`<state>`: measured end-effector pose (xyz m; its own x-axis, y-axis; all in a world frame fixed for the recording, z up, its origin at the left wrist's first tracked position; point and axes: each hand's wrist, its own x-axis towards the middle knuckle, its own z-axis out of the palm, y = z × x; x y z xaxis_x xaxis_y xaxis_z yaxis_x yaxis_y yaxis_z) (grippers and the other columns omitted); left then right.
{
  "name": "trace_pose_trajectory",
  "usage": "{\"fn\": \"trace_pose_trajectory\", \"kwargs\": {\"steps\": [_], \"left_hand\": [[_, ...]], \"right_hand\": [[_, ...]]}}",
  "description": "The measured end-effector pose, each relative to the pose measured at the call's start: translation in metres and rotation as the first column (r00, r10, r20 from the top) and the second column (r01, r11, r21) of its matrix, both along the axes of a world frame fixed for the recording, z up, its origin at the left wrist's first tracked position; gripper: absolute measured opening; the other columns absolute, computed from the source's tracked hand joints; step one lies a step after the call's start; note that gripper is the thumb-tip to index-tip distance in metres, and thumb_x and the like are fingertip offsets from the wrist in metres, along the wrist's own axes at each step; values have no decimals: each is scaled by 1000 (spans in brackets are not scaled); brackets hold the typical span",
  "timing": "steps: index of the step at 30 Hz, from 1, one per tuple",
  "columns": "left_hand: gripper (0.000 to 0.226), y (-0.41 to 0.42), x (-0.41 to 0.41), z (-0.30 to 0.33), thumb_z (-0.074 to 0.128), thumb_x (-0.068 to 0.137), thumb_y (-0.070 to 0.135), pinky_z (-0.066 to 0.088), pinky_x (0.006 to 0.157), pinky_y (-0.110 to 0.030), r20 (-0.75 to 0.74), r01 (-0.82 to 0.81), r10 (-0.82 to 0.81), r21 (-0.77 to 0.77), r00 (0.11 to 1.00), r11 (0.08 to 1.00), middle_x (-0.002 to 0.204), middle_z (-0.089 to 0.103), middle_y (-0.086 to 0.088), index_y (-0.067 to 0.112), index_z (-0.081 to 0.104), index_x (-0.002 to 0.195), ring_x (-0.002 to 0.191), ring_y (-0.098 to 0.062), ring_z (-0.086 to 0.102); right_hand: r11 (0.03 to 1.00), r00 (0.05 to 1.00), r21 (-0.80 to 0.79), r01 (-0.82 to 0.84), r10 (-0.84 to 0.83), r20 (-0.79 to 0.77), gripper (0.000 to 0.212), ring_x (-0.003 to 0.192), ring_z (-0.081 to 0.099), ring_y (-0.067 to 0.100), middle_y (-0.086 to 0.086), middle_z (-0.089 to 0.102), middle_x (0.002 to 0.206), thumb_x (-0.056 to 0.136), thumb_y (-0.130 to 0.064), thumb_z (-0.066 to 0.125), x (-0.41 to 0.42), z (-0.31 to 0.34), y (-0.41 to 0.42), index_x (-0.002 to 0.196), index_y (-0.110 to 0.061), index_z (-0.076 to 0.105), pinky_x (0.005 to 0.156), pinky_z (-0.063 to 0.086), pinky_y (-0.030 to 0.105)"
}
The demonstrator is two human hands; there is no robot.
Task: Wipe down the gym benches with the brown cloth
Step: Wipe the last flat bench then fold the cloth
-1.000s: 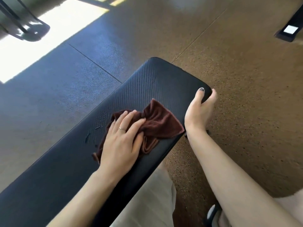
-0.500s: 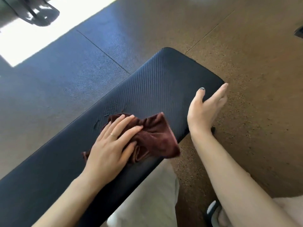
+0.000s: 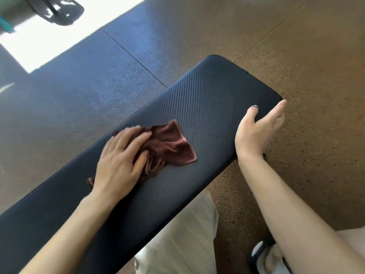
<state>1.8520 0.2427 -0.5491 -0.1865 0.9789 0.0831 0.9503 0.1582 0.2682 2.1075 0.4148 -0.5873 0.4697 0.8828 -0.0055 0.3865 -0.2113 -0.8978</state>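
A long black padded gym bench [image 3: 207, 99] runs from the lower left to the upper right of the head view. A crumpled brown cloth [image 3: 167, 147] lies on its top near the middle. My left hand [image 3: 120, 161] presses flat on the cloth's left part with fingers spread. My right hand [image 3: 254, 129] rests against the bench's right side edge near its far end, thumb on top, fingers straight along the side.
Dark rubber flooring [image 3: 79, 95] lies left of the bench and brown speckled flooring [image 3: 316, 76] to the right. A dark equipment foot [image 3: 59, 12] stands at the top left beside a sunlit patch. My light trousers [image 3: 177, 244] and a shoe [image 3: 262, 258] show below.
My left hand has slid the cloth leftward along the bench, away from its far end. The right hand stays on the bench's side edge, its fingers now straighter.
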Motion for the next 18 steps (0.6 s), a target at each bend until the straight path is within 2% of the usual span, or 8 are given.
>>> {"fn": "trace_pose_trajectory", "kwargs": {"steps": [2,4,6,9,11,13,16,18], "left_hand": [[48,50,-10,0,43,100,42,40,111,-50,35,-148,147,5,988,989,149,52,-4,30,53,145,137,-31,50],[39,103,-14,3,41,103,44,44,99,-51,101,-312,319,-80,942,947,138,59,-13,30,54,137,126,-39,56],[37,126,-12,4,37,104,50,44,92,-51,91,-376,392,-151,915,914,129,63,-18,27,54,127,117,-43,58],[38,94,-8,8,39,103,53,44,93,-52,89,-319,329,-114,940,941,136,58,-8,35,49,135,122,-37,56],[38,59,-16,11,43,103,51,44,94,-54,77,-329,337,-99,938,939,142,53,-2,40,46,140,127,-34,54],[37,35,-27,14,44,104,48,44,93,-54,44,-393,399,-109,916,913,141,53,-2,40,46,140,126,-36,55],[30,46,-27,12,43,105,44,42,87,-50,-1,-435,437,-89,899,896,131,58,-10,32,53,131,119,-40,57],[32,82,-8,10,41,105,43,42,86,-49,16,-390,391,-57,920,919,127,60,-13,28,54,129,117,-40,58]], "right_hand": [[1000,1000,10,7,-7,8,72,147,35,23,12,23,166,106,-37,45,-1,1,1,165,-13,13,102,22,11],[1000,1000,14,13,-13,19,71,146,36,24,13,24,165,106,-38,45,-1,1,1,165,-13,14,105,25,13],[1000,1000,17,14,-15,17,72,147,36,24,13,23,166,105,-38,45,-1,0,1,165,-14,14,109,28,16],[1000,999,30,3,-2,-34,70,147,35,24,15,23,165,106,-33,46,2,-3,1,165,-11,14,94,16,-8],[999,999,35,2,0,-49,69,146,35,24,15,24,165,107,-32,46,3,-5,1,164,-11,15,84,13,-14],[999,999,40,11,-9,-36,69,146,37,23,14,26,165,106,-37,44,1,-5,1,165,-13,16,90,19,-9],[998,999,53,43,-43,-10,70,144,38,23,13,29,163,105,-43,39,-3,-3,5,164,-13,18,109,32,17],[998,999,50,50,-50,0,71,146,36,23,12,28,163,105,-47,37,-4,-2,4,164,-14,18,115,34,27]]}}
